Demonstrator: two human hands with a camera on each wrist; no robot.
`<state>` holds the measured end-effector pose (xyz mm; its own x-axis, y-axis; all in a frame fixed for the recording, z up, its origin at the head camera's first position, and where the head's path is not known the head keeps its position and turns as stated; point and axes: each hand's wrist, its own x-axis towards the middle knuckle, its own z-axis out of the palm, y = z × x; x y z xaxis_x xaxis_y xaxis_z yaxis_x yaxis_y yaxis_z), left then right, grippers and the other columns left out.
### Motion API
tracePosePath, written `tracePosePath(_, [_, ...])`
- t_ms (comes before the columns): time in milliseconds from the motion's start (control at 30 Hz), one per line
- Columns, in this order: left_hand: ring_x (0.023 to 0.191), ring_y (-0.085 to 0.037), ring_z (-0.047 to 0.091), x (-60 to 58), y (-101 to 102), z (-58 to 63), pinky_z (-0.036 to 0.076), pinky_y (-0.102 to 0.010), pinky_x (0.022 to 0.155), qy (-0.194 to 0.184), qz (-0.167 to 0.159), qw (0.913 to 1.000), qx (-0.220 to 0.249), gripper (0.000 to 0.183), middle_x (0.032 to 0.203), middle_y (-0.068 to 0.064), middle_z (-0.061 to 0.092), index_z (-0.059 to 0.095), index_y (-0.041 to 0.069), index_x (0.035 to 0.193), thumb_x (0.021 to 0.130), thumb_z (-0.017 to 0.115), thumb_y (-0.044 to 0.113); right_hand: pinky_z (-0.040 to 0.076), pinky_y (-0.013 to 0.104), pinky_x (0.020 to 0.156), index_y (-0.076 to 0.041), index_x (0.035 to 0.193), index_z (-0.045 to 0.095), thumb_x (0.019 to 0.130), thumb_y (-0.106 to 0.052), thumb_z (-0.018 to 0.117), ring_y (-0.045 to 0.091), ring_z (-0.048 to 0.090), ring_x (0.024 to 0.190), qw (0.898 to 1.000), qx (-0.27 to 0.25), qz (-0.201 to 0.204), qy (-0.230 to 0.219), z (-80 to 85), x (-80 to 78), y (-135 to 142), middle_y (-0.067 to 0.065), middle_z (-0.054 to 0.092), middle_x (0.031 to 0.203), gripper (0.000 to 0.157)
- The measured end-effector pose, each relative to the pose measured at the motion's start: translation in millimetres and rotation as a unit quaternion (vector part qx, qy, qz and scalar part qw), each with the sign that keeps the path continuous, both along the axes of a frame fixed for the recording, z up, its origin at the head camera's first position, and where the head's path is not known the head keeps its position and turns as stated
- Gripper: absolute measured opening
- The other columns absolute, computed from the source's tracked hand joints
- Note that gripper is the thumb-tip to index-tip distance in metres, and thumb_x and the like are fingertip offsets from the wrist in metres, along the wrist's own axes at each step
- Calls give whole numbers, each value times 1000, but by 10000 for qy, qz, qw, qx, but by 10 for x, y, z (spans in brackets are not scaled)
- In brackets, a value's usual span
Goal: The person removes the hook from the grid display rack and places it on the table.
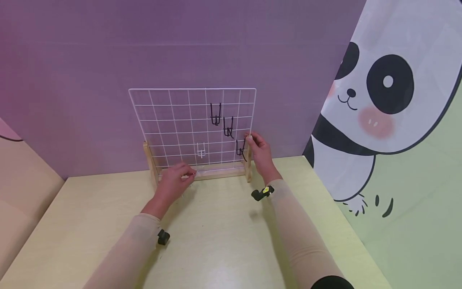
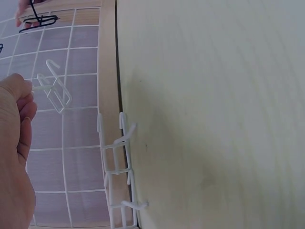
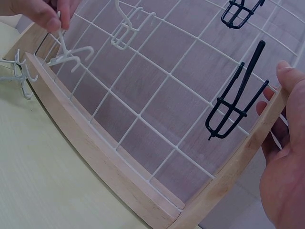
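Note:
A white wire grid panel leans back in a wooden stand. Between thumb and fingertips my left hand pinches the prong of a white wire hook, held in front of the panel's lower part. My right hand grips the upper end of the stand's right post, thumb in front and fingers behind. Three black hooks, among them a lower one, hang on the panel's right side. Another white hook hangs lower, near the middle.
More white hooks are by the stand's base bar, close to my left hand. The stand is on a pale wooden table, against a purple wall. A panda picture covers the wall at the right.

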<state>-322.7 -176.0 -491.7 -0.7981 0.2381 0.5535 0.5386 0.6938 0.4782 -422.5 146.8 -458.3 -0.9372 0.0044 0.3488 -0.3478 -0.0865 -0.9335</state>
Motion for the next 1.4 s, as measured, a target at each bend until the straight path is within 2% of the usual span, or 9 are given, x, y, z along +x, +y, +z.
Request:
tracePosePath(200, [95,-25,76,-19,2,-59,67,-45,85,-208,33,9997,-128,10,101,-3,75,84,7,105,97,84,2,43,38,124,0,142,69,113,-16,65,22,63,136,9999,-129,-8,26,15,9,-15,12,73,140,33])
tracePosePath(467, [95,-26,74,-40,9,-86,66,-45,86,-471,42,9981,-394,9,102,-4,75,83,7,105,97,83,2,41,39,125,-2,142,69,114,-18,65,22,62,138,10000,-88,20,43,4,-5,-6,10,73,141,32])
tracePosePath(833, [95,-25,75,-85,7,-157,65,-47,89,-504,-131,9963,-677,6,101,-4,74,82,6,101,97,82,2,40,40,127,-6,143,70,114,-22,66,20,61,140,10000,17,9,-74,11,12,1,9,72,144,33])
tracePosePath(1400, [87,-23,70,-138,30,-229,64,-44,85,-533,-212,9942,-911,8,94,-2,72,81,6,94,95,82,-1,39,41,127,-7,143,70,115,-22,64,22,60,141,9999,40,-27,-97,17,18,-11,9,72,144,33])
